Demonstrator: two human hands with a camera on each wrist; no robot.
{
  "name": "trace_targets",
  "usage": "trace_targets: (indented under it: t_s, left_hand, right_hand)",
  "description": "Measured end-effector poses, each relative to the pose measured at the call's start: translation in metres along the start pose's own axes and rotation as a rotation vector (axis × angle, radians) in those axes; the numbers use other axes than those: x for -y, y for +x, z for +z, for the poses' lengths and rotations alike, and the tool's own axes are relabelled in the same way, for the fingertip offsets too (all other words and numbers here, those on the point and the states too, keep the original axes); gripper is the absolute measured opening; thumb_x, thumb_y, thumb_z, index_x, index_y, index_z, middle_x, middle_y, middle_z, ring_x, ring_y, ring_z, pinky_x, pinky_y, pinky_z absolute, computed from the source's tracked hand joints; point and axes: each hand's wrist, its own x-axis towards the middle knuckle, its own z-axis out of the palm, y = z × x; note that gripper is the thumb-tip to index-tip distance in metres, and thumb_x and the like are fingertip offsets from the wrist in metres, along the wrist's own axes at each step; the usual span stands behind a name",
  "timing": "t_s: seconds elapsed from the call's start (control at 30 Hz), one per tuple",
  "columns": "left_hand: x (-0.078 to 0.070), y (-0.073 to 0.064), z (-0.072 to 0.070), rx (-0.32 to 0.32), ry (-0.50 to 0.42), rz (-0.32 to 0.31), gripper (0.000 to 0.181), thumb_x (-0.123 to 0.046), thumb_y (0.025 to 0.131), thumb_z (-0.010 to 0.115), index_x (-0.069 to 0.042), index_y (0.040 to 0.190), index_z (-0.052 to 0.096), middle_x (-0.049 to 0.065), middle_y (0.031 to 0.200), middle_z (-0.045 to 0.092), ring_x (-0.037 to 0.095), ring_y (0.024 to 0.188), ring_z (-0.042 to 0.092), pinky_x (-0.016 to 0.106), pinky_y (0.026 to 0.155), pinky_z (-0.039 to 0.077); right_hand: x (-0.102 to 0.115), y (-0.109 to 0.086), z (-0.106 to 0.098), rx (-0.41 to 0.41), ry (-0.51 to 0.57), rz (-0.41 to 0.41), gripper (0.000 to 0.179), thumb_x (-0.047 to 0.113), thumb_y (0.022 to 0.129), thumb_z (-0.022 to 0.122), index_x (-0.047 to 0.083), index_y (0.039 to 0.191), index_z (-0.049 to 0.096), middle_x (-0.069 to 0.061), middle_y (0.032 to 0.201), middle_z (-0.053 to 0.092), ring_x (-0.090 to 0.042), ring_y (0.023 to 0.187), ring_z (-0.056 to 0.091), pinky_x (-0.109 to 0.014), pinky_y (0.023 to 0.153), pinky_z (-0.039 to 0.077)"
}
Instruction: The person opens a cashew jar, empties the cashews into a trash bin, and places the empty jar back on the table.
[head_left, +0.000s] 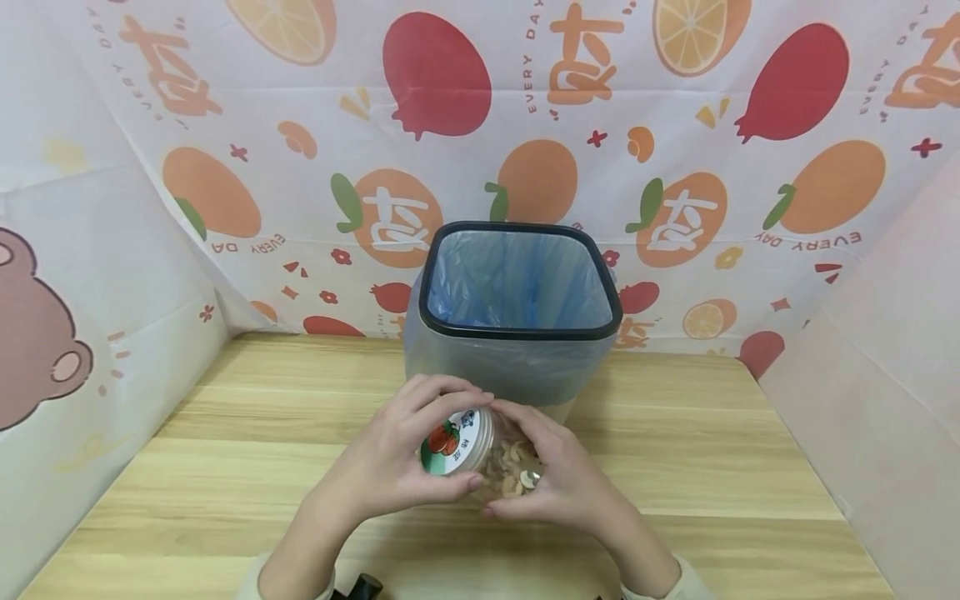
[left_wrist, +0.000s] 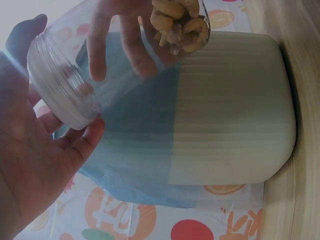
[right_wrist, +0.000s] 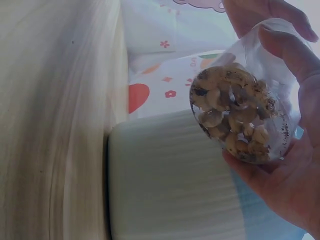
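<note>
Both hands hold a clear plastic jar (head_left: 495,467) tilted on its side above the table, in front of the bin. Cashew nuts (right_wrist: 232,107) lie gathered at the jar's bottom end. My left hand (head_left: 401,450) grips the screw lid (head_left: 452,442), whose top carries a white label with a red and green picture. My right hand (head_left: 558,471) wraps round the jar's body near the bottom. In the left wrist view the lid's ridged edge (left_wrist: 62,85) sits on the jar's mouth between the left thumb and fingers.
A pale ribbed bin (left_wrist: 230,110) with a black rim (head_left: 517,333) and a bluish plastic liner (head_left: 525,279) stands at the back of the wooden table (head_left: 697,467). Behind it hangs a fruit-print cloth (head_left: 465,183). A small black object (head_left: 365,587) shows at the front edge.
</note>
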Motion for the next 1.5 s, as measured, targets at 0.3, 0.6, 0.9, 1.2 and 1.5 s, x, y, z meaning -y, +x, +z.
trace_targets:
  t_s: [0.3, 0.6, 0.9, 1.2, 1.5]
  left_hand:
    - [0.001, -0.003, -0.003, 0.062, -0.100, 0.040, 0.070, -0.046, 0.073, 0.085, -0.029, 0.136, 0.060, -0.011, 0.134, 0.055, 0.012, 0.122, 0.049, 0.032, 0.087, 0.052]
    - [-0.002, -0.002, -0.002, 0.060, -0.138, 0.077, 0.063, -0.050, 0.078, 0.080, -0.027, 0.133, 0.061, -0.010, 0.130, 0.057, 0.011, 0.118, 0.050, 0.028, 0.083, 0.051]
    - [0.001, -0.001, -0.001, 0.021, -0.119, 0.064, 0.061, -0.048, 0.078, 0.081, -0.024, 0.132, 0.062, -0.009, 0.130, 0.058, 0.013, 0.120, 0.051, 0.028, 0.087, 0.051]
    - [0.001, -0.002, 0.000, 0.006, -0.065, -0.026, 0.064, -0.041, 0.075, 0.084, -0.027, 0.133, 0.061, -0.013, 0.132, 0.056, 0.009, 0.120, 0.050, 0.029, 0.084, 0.052]
    - [0.004, -0.003, -0.003, 0.057, -0.080, -0.002, 0.072, -0.043, 0.073, 0.086, -0.026, 0.138, 0.058, -0.011, 0.136, 0.053, 0.011, 0.125, 0.049, 0.032, 0.089, 0.053]
  right_hand:
    - [-0.004, -0.001, -0.006, 0.142, 0.204, 0.037, 0.100, 0.034, 0.066, 0.095, 0.031, 0.149, 0.039, 0.010, 0.139, 0.055, -0.014, 0.121, 0.059, -0.035, 0.101, 0.051]
    - [-0.005, -0.001, -0.012, 0.224, 0.304, 0.029, 0.097, 0.031, 0.068, 0.093, 0.028, 0.149, 0.040, 0.006, 0.136, 0.057, -0.017, 0.117, 0.060, -0.034, 0.101, 0.050]
    - [-0.001, 0.001, -0.008, 0.137, 0.242, 0.016, 0.096, 0.035, 0.069, 0.093, 0.029, 0.149, 0.041, 0.008, 0.142, 0.055, -0.017, 0.125, 0.058, -0.033, 0.106, 0.047]
    - [0.002, 0.000, 0.001, 0.013, 0.048, 0.014, 0.100, 0.046, 0.067, 0.091, 0.031, 0.151, 0.039, 0.013, 0.139, 0.054, -0.010, 0.121, 0.056, -0.031, 0.097, 0.053]
    - [-0.001, 0.000, -0.001, 0.070, 0.137, 0.060, 0.098, 0.039, 0.067, 0.093, 0.034, 0.149, 0.039, 0.014, 0.143, 0.052, -0.012, 0.127, 0.055, -0.032, 0.104, 0.048]
